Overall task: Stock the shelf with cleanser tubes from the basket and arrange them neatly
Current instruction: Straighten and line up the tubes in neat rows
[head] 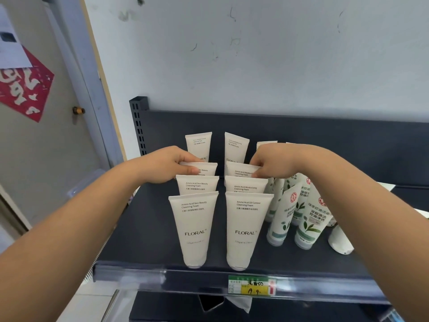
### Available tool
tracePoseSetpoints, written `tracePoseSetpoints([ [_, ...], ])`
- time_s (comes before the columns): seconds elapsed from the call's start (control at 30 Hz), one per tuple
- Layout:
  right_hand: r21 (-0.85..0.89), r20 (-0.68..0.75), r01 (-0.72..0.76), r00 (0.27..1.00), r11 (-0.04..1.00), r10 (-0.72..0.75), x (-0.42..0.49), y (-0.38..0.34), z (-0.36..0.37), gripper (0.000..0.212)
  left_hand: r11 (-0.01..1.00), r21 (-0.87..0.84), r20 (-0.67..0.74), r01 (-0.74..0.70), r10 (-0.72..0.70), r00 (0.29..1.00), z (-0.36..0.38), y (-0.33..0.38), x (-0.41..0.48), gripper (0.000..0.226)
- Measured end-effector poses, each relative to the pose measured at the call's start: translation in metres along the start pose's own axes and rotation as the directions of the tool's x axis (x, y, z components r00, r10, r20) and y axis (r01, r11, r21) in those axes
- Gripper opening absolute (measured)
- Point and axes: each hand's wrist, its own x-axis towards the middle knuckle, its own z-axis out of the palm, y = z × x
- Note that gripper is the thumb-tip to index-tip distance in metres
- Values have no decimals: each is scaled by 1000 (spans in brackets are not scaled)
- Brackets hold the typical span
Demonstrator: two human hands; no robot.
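Observation:
White FLORAL cleanser tubes stand cap-down in two rows on the dark shelf (144, 228). The left row's front tube (193, 228) and the right row's front tube (247, 228) are near the shelf edge. My left hand (167, 165) pinches the top of the third tube (207, 169) in the left row. My right hand (271, 162) pinches the top of the third tube (241, 171) in the right row. Behind them stand a rear left tube (198, 145) and a rear right tube (235, 147). The basket is not in view.
White-and-green tea cleanser tubes (308, 219) crowd the shelf to the right, under my right forearm. A white item (340, 240) lies at the far right. A price label (251, 285) sits on the shelf's front rail. A door (46, 135) is at left.

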Motion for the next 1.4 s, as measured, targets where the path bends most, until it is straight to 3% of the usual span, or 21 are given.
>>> tracePoseSetpoints([
  [0.8,23,-25,-6,1000,1000,6,5,-3,5,21,999,-19,-4,29,-29,1000,3,4,-3,17],
  [0.9,47,56,2,998,999,-5,3,-4,-3,19,995,-62,85,78,-72,994,-5,7,-3,22],
  [1.0,205,48,40,998,978,-50,1,1,-18,22,990,-113,147,82,-65,987,-15,9,1,33],
  [1.1,344,-157,59,988,937,-5,13,8,-28,22,993,-113,-63,45,-52,997,-25,6,15,24],
  [1.17,310,-308,35,949,950,65,32,12,-28,22,998,-58,-260,13,-28,965,-30,1,31,18],
  [1.23,279,-362,-29,923,960,133,53,14,-23,29,1000,-7,-394,27,-27,919,-31,-6,50,21],
  [1.3,245,-344,-95,922,965,178,72,17,-17,37,997,8,-444,77,-65,894,-28,-14,70,33],
  [1.4,166,-291,-164,934,972,207,94,19,-10,39,983,82,-390,165,-121,913,-20,-23,93,45],
])
